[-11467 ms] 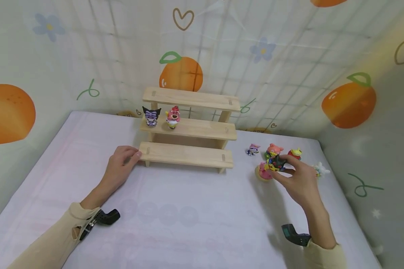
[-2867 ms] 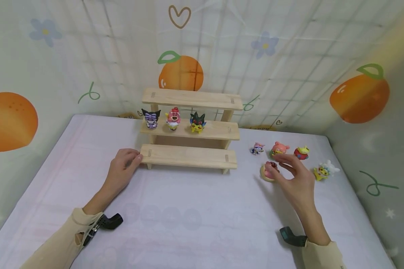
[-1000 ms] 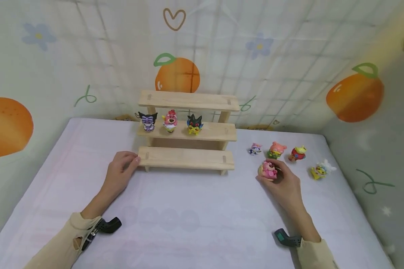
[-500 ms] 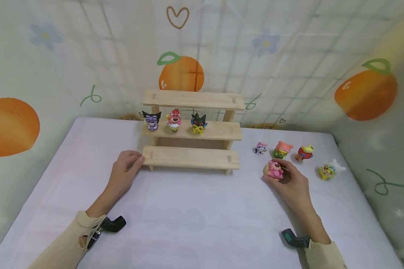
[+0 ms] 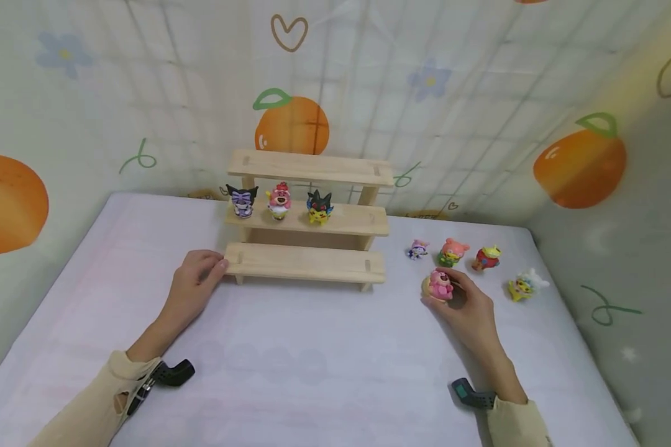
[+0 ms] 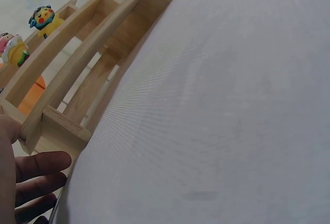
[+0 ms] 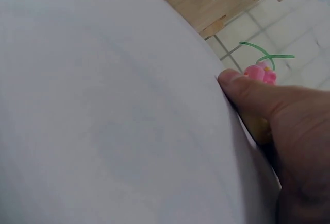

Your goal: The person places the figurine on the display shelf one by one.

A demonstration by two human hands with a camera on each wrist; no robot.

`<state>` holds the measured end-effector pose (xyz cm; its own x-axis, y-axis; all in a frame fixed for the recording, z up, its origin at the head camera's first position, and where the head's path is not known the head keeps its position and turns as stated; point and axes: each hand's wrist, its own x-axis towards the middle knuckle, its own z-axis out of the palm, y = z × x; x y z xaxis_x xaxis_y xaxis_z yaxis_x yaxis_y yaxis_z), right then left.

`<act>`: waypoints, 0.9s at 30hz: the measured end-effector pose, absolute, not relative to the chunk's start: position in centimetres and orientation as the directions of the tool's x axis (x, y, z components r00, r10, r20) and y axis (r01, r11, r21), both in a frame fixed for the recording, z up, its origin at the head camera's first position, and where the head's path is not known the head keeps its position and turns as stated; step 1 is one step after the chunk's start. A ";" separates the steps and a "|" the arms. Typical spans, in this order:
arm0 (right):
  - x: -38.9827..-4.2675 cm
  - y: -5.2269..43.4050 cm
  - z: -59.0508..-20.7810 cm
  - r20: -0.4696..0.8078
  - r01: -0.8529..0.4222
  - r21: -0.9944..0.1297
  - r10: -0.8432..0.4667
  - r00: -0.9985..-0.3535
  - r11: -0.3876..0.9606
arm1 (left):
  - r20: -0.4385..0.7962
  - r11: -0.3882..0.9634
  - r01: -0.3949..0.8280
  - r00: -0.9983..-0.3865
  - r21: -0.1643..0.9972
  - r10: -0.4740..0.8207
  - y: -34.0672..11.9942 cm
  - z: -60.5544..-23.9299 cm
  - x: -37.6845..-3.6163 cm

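Right hand is pinching pink bear between thumb and fingers, right of frame centre, likely for a firm hold. Left hand is resting relaxed against left end of rack, not grasping; probably steadying it. Three figures are standing spaced mid-frame, presumably avoiding contact.

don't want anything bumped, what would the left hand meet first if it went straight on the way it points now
The left hand would likely meet the left end of the wooden stand's lowest board first; they look touching or almost so, though exact contact is hard to judge.
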<state>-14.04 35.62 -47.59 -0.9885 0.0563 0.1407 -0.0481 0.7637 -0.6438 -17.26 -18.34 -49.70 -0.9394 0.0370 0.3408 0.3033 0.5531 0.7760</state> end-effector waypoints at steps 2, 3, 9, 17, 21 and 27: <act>-14.1 35.5 -47.5 0.136 -0.044 -0.641 0.057 -0.989 0.766 | 0.339 0.549 0.301 -0.940 0.780 0.033 -18.5 -49.8 -17.3; -14.1 35.4 -47.5 0.133 -0.041 -0.641 0.058 -0.989 0.767 | 0.341 0.547 0.302 -0.940 0.781 0.033 -18.5 -49.8 -17.3; -14.2 35.5 -47.5 0.123 -0.043 -0.641 0.048 -0.991 0.766 | 0.363 0.542 0.322 -0.931 0.776 0.034 -18.4 -49.9 -17.4; -13.8 35.5 -47.6 0.124 -0.018 -0.631 0.078 -0.989 0.775 | 0.363 0.540 0.327 -0.931 0.776 0.041 -18.4 -49.8 -17.3; -13.9 35.4 -47.7 0.144 -0.027 -0.630 0.083 -0.986 0.776 | 0.365 0.539 0.329 -0.930 0.775 0.043 -18.5 -49.7 -17.4; -13.9 35.3 -47.5 0.172 -0.052 -0.633 0.075 -0.982 0.773 | 0.353 0.542 0.316 -0.935 0.779 0.038 -18.6 -49.8 -17.4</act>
<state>-13.91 35.27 -47.51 -0.9822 0.0753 0.1720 -0.0515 0.7727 -0.6327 -17.37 -18.59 -49.76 -0.9349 0.0377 0.3530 0.3159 0.5421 0.7786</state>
